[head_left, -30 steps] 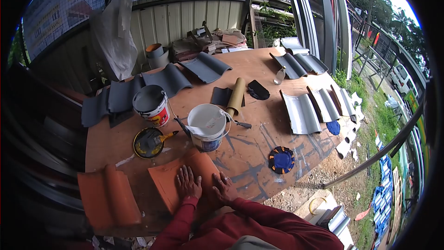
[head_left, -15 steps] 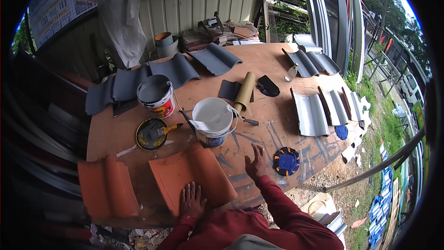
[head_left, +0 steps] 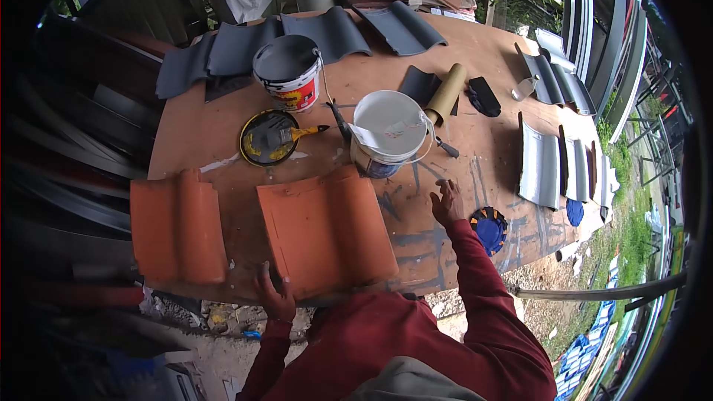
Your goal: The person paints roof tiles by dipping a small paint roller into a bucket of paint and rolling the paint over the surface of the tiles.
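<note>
My left hand (head_left: 275,295) is at the near left corner of an orange roof tile (head_left: 327,230), fingers apart and nothing in them. Whether it touches the tile's edge I cannot tell. A second orange roof tile (head_left: 177,230) lies to the left. My right hand (head_left: 447,204) is just above the table, fingers slightly bent and apart, holding nothing. It is between a white bucket (head_left: 382,156) and a blue round lid with a dark, orange-marked rim (head_left: 490,232). A trowel-like handle (head_left: 447,147) lies beyond that hand.
A bucket of grey paint (head_left: 297,93) stands behind a yellow brush (head_left: 301,133) resting on a paint-smeared lid (head_left: 256,150). Grey roof tiles (head_left: 327,33) line the far edge. White-coated tiles (head_left: 541,167) and a small bottle (head_left: 524,87) are at right, a cardboard tube (head_left: 448,90) mid-table.
My left hand has come off the top of the middle orange tile to its near left corner. My right hand stays open above the table. The camera view has tilted down.
</note>
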`<state>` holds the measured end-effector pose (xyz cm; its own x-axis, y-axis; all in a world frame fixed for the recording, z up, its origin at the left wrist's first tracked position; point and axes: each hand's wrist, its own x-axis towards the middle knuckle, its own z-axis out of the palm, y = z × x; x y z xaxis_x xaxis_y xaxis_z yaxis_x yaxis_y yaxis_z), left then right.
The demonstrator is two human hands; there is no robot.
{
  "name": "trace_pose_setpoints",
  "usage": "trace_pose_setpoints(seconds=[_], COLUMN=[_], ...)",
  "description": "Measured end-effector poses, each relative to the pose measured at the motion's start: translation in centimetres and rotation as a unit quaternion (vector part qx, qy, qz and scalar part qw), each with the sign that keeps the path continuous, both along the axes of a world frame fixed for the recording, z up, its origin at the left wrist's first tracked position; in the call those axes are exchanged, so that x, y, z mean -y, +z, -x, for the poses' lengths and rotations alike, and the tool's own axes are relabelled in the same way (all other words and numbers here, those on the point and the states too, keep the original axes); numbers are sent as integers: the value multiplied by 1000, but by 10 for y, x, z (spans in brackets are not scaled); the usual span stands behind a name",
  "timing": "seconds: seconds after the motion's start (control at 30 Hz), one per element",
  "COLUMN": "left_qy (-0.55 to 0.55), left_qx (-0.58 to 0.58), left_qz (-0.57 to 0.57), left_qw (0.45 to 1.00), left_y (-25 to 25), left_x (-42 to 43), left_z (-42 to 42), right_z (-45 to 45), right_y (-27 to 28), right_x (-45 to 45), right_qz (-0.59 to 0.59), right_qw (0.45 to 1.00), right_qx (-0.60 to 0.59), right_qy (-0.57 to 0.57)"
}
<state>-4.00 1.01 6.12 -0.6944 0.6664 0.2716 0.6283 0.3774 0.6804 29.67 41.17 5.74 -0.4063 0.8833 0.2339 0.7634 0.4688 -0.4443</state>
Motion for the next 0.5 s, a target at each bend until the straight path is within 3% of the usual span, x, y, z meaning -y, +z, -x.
trace_pose_setpoints(seconds=[0.03,0.1,0.17,0.3,0.37,0.4,0.47,0.5], left_qy=[8,17,77,68,89,95,-13,-2], left_qx=[48,100,228,206,73,75,197,199], left_qz=[-10,-23,-84,-78,-78,-79,11,9], left_qw=[999,995,967,973,990,989,980,980], left_y=[-16,-56,-95,-83,-103,-97,-63,-49], left_x=[1,-5,-10,-23,-17,-13,-4,0], left_z=[-8,-17,-15,4,31,43,69,76], right_z=[-1,-4,-9,5,15,17,18,17], right_y=[6,33,44,81,82,74,50,47], right_x=[-2,-13,-35,-70,-84,-90,-102,-108], right_qz=[-94,-106,-111,-55,4,2,52,82], right_qw=[996,994,993,998,993,993,989,984], right_qx=[2,-7,9,11,115,117,140,158], right_qy=[-2,-28,-49,-13,3,9,-19,-24])
